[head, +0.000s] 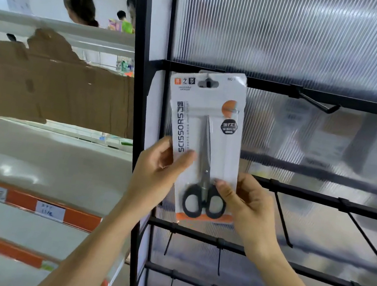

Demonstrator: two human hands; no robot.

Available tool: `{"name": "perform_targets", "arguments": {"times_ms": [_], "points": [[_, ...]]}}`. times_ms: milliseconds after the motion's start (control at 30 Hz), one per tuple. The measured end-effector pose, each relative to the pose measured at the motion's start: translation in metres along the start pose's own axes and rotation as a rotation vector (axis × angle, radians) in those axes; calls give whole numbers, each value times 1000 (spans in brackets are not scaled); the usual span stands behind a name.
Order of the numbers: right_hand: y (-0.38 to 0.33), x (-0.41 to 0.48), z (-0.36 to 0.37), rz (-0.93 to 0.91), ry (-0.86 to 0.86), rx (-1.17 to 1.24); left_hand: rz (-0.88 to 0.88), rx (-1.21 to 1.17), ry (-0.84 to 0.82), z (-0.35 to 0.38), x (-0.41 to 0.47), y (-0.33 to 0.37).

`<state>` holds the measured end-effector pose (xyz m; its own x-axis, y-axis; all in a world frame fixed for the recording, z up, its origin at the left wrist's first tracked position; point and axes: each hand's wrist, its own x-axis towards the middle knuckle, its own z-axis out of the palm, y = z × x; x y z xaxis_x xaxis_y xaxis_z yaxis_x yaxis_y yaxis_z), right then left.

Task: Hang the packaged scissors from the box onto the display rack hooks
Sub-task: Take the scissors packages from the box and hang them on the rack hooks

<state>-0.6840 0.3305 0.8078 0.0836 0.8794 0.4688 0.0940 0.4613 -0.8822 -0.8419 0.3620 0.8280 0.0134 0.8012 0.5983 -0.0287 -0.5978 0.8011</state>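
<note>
**Card up at the hook, centre frame**

Both hands pinch the packaged scissors [203,145]: left hand [155,177] on the left edge, right hand [246,206] lower right, by the handles. The hang hole meets the hook [208,83] of the display rack [337,98], probably seated, though blur hides it. Release too early and it slides off!

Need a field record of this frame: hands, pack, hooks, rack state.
left hand: pinches pack's left edge, thumb on front
right hand: pinches pack's lower right edge, thumb by the handles
pack: upright, against rack's top bar
scissors: blades up, black handles down
hook: dark tip appears to sit in pack's hang hole
second pack: edge peeks out behind the top
next hook: bare
rack: lower hooks bare
</note>
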Motion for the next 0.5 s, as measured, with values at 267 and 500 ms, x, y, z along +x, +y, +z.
{"name": "perform_targets", "arguments": {"times_ms": [267, 500], "points": [[-11, 8, 13, 89, 33, 96, -36, 77, 110, -7, 8, 3], [-6, 3, 11, 61, -23, 46, -61, 135, 121, -12, -1, 2]]}}
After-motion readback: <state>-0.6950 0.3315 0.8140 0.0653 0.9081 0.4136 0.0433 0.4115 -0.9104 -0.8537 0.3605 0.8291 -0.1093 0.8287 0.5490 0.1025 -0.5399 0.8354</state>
